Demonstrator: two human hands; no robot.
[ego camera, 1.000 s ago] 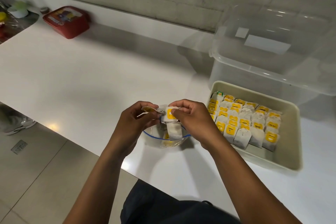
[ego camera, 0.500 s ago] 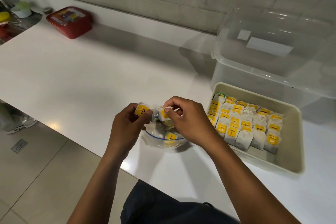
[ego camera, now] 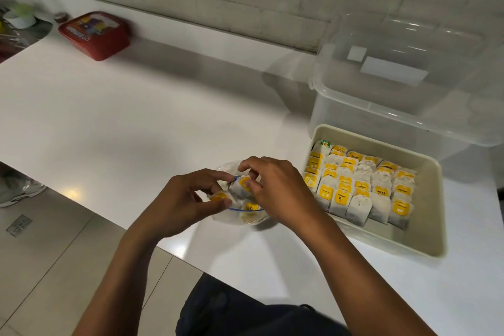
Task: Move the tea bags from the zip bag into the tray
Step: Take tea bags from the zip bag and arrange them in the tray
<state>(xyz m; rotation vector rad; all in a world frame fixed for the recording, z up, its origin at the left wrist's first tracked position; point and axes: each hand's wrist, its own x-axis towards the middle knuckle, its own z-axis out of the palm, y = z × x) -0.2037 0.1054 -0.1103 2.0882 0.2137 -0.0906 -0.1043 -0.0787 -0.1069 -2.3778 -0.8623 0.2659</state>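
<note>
Hands (ego camera: 180, 199) (ego camera: 275, 188) over zip bag (ego camera: 240, 219) — curled | each grip pinching a tea bag (ego camera: 219, 196) (ego camera: 241, 184)

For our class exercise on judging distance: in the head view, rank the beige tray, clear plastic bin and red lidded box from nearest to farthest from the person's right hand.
From the right hand:
1. Beige tray, just right.
2. Clear plastic bin, behind the tray.
3. Red lidded box, far left, by the wall.

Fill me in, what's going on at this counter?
A person is pulling tea bags out of a clear zip bag on the white counter. The left hand pinches one yellow-tagged tea bag; the right hand grips another over the bag's mouth. More remain inside the bag. The beige tray to the right already holds several neat rows, with bare space at its right side.
</note>
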